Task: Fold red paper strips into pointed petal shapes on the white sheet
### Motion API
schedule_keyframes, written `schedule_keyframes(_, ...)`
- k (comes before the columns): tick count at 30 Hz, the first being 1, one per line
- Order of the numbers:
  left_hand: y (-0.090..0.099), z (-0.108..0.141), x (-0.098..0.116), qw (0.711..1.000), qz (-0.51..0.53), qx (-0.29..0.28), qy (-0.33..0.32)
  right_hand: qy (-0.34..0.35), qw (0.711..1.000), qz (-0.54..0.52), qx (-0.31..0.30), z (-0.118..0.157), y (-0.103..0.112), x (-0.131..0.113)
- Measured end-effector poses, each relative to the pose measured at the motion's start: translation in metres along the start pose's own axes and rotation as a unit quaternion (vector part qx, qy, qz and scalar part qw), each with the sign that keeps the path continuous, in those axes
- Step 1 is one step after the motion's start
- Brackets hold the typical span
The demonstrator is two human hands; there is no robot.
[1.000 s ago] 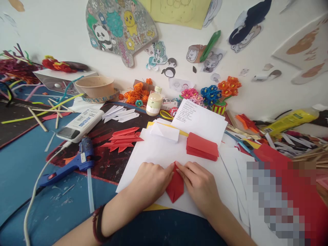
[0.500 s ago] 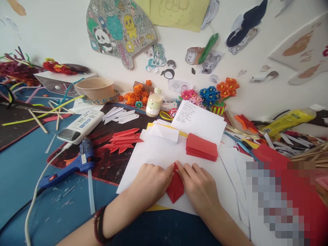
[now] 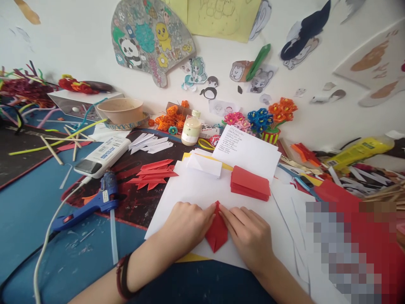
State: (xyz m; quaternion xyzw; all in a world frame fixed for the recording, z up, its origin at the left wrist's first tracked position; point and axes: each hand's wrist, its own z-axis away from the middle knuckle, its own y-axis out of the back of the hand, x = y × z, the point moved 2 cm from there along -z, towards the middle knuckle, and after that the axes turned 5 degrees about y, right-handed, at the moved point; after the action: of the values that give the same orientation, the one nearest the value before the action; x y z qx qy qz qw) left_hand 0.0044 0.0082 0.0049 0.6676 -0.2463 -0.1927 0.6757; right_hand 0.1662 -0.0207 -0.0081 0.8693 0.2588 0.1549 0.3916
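Observation:
A folded red paper (image 3: pixel 217 232) with pointed ends lies on white sheets (image 3: pixel 177 190), between my two hands. My left hand (image 3: pixel 190 223) is closed, its thumb and index finger pressing the paper's left edge near the far tip. From the other side, my right hand (image 3: pixel 247 230) pinches the right edge just below that tip, fingers held together. Beyond them sit a stack of red paper rectangles (image 3: pixel 249 183) and a folded white paper stack (image 3: pixel 205 164). Several folded red pieces (image 3: pixel 153 174) lie to the left on a dark mat.
A blue glue gun (image 3: pixel 103 198) and a white power bank (image 3: pixel 103 157) with a cable lie at left. Along the wall stand a bowl (image 3: pixel 120 110), a bottle (image 3: pixel 191 128) and craft flowers (image 3: pixel 261 121). Blue scissors (image 3: pixel 305 185) rest at right, near a yellow bottle (image 3: pixel 360 152).
My right fingertips have slid slightly down from the paper's far tip along its right edge. My left hand stays nearly in place. The whole view has shifted a little.

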Motion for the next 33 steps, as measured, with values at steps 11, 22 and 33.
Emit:
schedule_keyframes(11, -0.0037, -0.0002, -0.0019, 1.000, -0.004, 0.011, -0.002, -0.074, 0.991, -0.106, -0.015, 0.0025, -0.0021, 0.0045)
schedule_keyframes(22, -0.0027, -0.0009, -0.0016, 1.000, -0.002, -0.005, 0.005, -0.099, 0.983, -0.154, -0.020, 0.0019, -0.0073, 0.0051)
schedule_keyframes(33, -0.0025, -0.0012, -0.0010, 1.000, -0.003, -0.014, 0.002, -0.081, 0.981, -0.169, -0.040, 0.0008, -0.0049, 0.0089)
